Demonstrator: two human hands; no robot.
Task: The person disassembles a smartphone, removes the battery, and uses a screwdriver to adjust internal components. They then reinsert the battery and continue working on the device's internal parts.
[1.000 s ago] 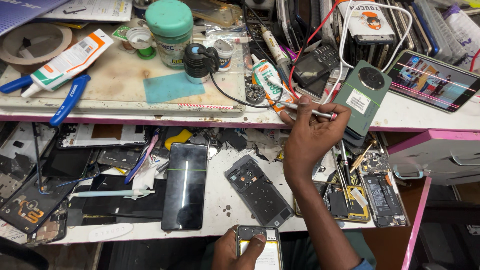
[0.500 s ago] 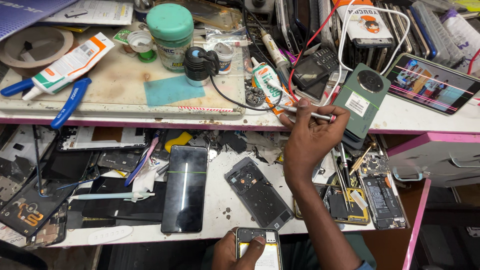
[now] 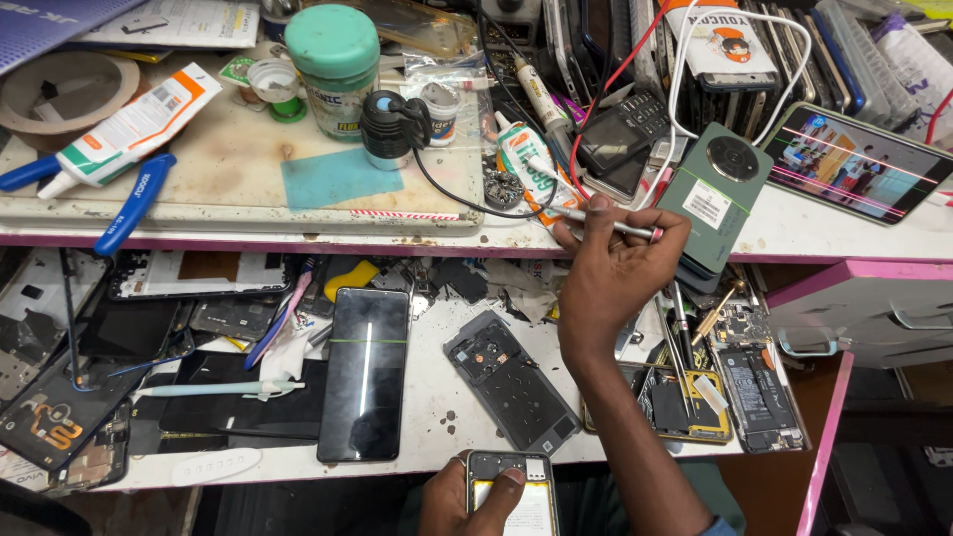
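My right hand is raised at the front edge of the upper shelf, fingers closed on a thin metal screwdriver that lies across the fingertips. Just right of it leans a green phone back cover with a round camera ring. At the bottom edge my left hand grips an opened phone, thumb resting on its yellowish inside. Between the hands, on the lower shelf, a grey phone frame lies flat, and a black phone with a cracked screen lies left of it.
On the upper shelf are a green-lidded jar, a small black bottle, a glue tube, blue-handled pliers, a multimeter with red leads and a lit phone. Opened phones and boards crowd the lower shelf.
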